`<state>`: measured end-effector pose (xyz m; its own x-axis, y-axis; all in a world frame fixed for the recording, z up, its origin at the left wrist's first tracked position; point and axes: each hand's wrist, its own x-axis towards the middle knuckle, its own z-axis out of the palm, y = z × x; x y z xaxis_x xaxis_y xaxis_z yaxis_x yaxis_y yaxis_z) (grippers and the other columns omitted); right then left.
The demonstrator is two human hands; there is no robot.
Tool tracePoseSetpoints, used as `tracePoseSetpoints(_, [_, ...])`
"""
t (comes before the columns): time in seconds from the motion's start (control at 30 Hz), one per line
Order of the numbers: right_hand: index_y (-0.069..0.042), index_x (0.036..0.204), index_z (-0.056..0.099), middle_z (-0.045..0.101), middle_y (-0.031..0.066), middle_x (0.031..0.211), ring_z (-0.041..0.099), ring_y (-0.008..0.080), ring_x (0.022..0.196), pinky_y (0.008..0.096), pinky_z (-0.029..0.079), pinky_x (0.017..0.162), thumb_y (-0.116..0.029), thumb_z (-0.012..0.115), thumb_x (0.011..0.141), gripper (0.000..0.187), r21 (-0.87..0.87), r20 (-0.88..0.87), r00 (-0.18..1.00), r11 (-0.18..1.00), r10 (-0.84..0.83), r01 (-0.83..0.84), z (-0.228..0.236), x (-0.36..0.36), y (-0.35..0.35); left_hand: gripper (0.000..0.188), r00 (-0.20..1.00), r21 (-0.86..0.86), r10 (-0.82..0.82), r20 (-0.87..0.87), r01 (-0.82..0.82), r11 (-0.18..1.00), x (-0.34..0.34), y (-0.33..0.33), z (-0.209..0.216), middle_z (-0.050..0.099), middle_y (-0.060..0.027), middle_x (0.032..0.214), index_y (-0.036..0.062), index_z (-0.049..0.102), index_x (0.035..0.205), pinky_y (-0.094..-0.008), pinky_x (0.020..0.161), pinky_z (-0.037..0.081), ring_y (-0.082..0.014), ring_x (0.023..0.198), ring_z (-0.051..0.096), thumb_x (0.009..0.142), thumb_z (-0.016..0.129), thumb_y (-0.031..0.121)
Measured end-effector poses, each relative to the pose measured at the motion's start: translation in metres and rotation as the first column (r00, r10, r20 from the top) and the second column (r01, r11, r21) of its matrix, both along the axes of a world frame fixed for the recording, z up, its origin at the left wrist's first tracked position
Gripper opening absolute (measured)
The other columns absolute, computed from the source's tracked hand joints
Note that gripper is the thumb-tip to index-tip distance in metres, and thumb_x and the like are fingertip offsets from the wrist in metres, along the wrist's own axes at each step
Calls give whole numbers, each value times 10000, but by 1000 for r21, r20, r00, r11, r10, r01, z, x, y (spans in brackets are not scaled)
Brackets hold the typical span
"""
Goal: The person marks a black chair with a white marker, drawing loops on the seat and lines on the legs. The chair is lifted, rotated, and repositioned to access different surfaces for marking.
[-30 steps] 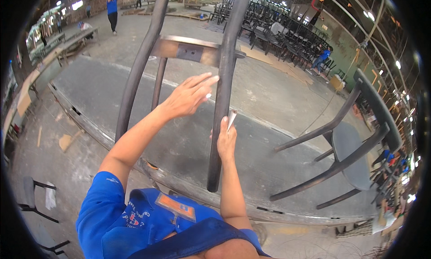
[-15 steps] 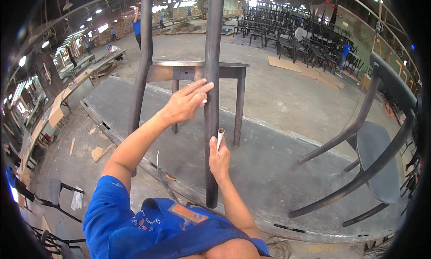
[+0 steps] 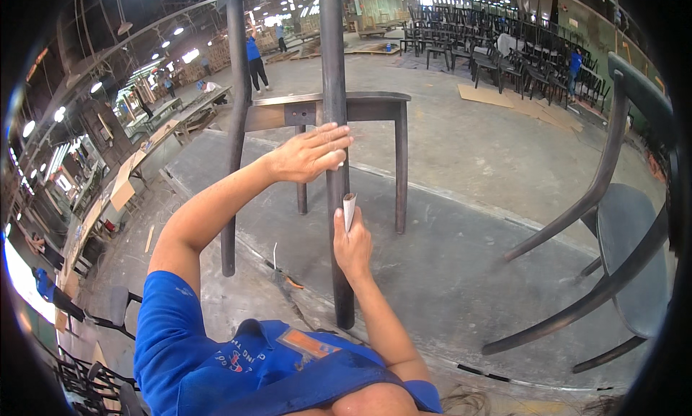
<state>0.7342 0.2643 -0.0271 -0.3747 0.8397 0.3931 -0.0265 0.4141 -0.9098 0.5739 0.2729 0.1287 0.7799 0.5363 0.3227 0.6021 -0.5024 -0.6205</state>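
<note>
A dark wooden chair (image 3: 375, 106) stands in front of me, one long post (image 3: 334, 77) running down close to my body. My left hand (image 3: 310, 153) lies across this post with its fingers stretched out and touching it. Lower down, my right hand (image 3: 353, 247) is at the post's right side. Between its thumb and fingers sticks up a rolled piece of sandpaper (image 3: 349, 213), white outside and brown inside. The fingers' far side is hidden.
A second dark chair (image 3: 634, 250) rests tilted at the right on the grey platform (image 3: 440, 286). A cord with an orange part (image 3: 292, 281) lies near the platform's edge. Stacked chairs (image 3: 504, 63) and flat cardboard (image 3: 519, 106) are far back. Long benches (image 3: 155, 139) line the left.
My view has turned a little to the left. The fingers of my left hand now reach farther across the post. My right hand still holds the sandpaper beside it.
</note>
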Motion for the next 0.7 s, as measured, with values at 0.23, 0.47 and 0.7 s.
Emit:
tracePoseSetpoints(0.23, [-23,1016,510,613,240,707,606,454,710,518,455,610,-455,399,939,452,-44,11,1000,999,8,-8,5,-5,1,405,986,78,157,49,-160,984,-28,27,35,469,-179,1317,7,454,1199,-416,995,427,-320,1228,456,832,595,101])
tracePoseSetpoints(0.47, [-27,958,500,611,232,716,607,450,741,523,447,639,-494,365,942,486,-16,31,999,1000,-17,17,10,-7,0,468,931,160,131,341,-195,968,-20,41,26,430,-207,1331,40,419,1287,-404,1025,390,-340,1234,433,844,572,52])
tracePoseSetpoints(0.7, [-15,969,502,615,243,752,601,462,771,523,447,665,-495,360,945,501,37,0,997,996,-80,80,20,-18,4,478,853,134,48,519,-137,981,-11,1,-33,479,-147,1313,13,438,1255,-389,955,453,-312,1217,465,800,585,-2])
